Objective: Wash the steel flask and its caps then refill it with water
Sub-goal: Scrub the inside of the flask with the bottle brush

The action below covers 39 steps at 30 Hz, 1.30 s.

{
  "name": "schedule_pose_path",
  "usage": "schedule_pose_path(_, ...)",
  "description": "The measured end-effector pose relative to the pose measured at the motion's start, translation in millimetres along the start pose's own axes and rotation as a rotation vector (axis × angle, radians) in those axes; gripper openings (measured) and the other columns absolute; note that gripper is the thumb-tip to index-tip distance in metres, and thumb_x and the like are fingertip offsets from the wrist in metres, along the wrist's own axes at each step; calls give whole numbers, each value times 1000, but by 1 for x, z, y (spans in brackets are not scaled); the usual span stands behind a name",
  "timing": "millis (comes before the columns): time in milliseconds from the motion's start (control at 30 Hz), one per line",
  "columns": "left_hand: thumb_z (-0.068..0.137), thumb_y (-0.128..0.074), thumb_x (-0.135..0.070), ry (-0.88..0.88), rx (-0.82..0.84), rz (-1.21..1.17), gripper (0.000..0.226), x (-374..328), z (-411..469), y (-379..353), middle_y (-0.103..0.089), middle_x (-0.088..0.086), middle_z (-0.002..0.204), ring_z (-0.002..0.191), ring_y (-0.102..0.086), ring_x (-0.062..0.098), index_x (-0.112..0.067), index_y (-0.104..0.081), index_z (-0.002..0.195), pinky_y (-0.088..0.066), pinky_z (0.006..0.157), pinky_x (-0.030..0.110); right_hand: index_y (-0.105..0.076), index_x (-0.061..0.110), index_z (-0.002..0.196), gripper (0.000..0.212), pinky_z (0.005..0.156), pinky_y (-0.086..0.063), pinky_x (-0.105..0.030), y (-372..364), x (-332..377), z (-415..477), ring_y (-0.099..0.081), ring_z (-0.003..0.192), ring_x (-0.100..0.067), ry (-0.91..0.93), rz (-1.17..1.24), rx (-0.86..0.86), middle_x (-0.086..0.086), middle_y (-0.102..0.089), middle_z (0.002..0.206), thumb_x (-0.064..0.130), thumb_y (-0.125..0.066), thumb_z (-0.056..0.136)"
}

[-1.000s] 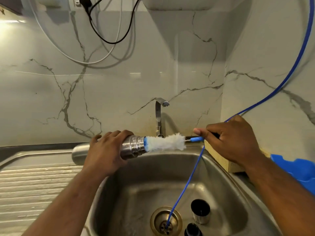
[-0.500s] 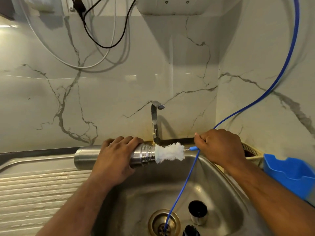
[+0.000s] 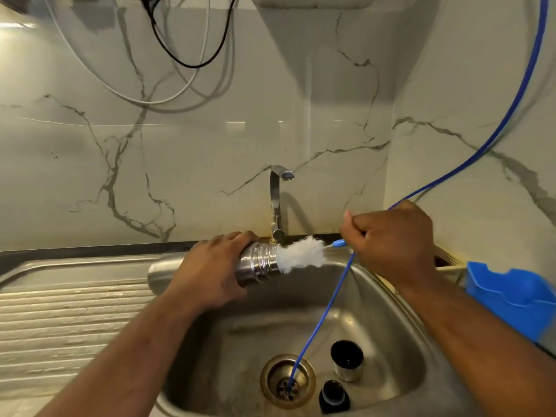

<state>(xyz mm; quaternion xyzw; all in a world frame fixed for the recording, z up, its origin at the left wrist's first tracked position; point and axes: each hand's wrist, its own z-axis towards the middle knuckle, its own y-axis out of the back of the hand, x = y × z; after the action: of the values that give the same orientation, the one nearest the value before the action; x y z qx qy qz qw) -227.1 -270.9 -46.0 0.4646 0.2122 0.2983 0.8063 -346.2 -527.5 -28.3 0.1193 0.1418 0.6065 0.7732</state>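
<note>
Well, closest to me, down in the sink (image 3: 391, 311), the two caps are waiting. A steel cup cap (image 3: 347, 361) stands mouth-up just beside the drain (image 3: 287, 380), and a black stopper cap (image 3: 333, 397) sits a little nearer. A thin blue tube (image 3: 319, 323) drops its end into the drain between them and the basin's left side. Above that, the left hand (image 3: 210, 272) has its fingers wrapped over the steel flask (image 3: 260, 264), which lies on its side over the sink's left rim, base toward the ribbed drainboard (image 3: 60, 320), threaded mouth pointing right. A white bottle brush (image 3: 301, 255) is lodged in that mouth. The right hand (image 3: 391, 239) has its fingers curled tight round the brush's handle, and only the small blue collar shows beyond the knuckles. Compared with a second ago, less of the white head shows outside the neck and the right hand sits closer to the mouth, so the brush has gone deeper. I'd judge the inside scrub is under way, with the rinse, the caps and the refill all left to do. Off to the right sits a blue tub (image 3: 511, 299). Behind the flask the tap (image 3: 275, 200) shows no water running, and cables (image 3: 180, 61) loop across the marble wall.
</note>
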Motion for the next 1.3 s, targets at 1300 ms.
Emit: schedule_pose_path(1300,80,-77,-47,-116,-169,174,72,-1,-1,-17,-57,-16,131,120,-53,11,-46,-35,138,-34,112,37,-64,38,107,19,59,-34,-18,7,59,-22,-56,78,-3,-103,463,749,14,-65,91,52,-53,101)
